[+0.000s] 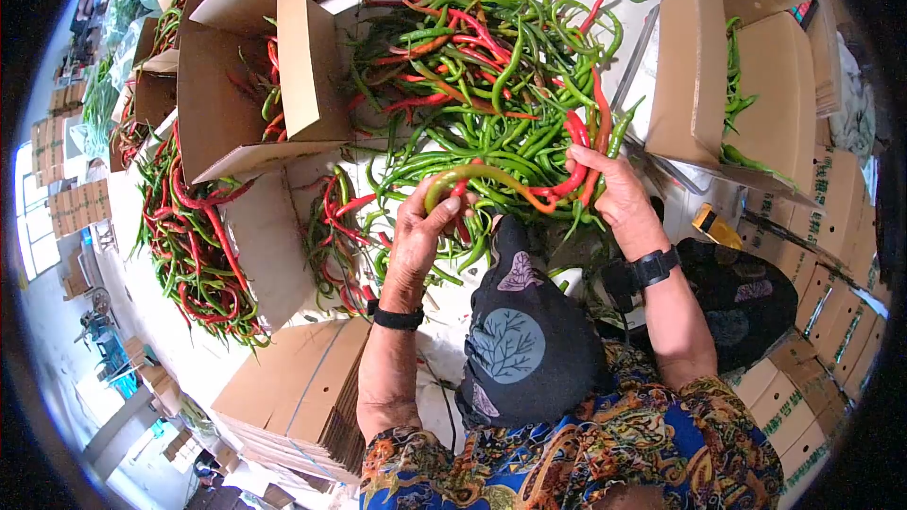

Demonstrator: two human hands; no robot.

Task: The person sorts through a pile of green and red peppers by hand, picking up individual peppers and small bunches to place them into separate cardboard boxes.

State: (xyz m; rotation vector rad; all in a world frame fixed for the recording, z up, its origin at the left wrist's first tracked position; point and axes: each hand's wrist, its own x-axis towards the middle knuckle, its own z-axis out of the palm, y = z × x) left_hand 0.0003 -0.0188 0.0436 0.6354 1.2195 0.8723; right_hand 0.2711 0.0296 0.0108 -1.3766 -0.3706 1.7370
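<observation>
A big pile of long green and red chili peppers (501, 66) lies in front of me. My left hand (420, 227) is closed on a long curved chili pepper (472, 173), green turning orange, whose tip reaches right toward my other hand. A red pepper end shows below its thumb. My right hand (619, 194) pinches a small bunch of red chili peppers (578, 156), with a green one (622, 127) beside its fingers. Both hands are over the near edge of the pile, close above my knee.
Open cardboard boxes stand left (217, 85) and right (690, 66) of the pile, with peppers inside. More peppers heap at the far left (198, 255). Flattened cartons (293, 387) are stacked at lower left. A yellow-and-black tool (716, 227) lies right of my right hand.
</observation>
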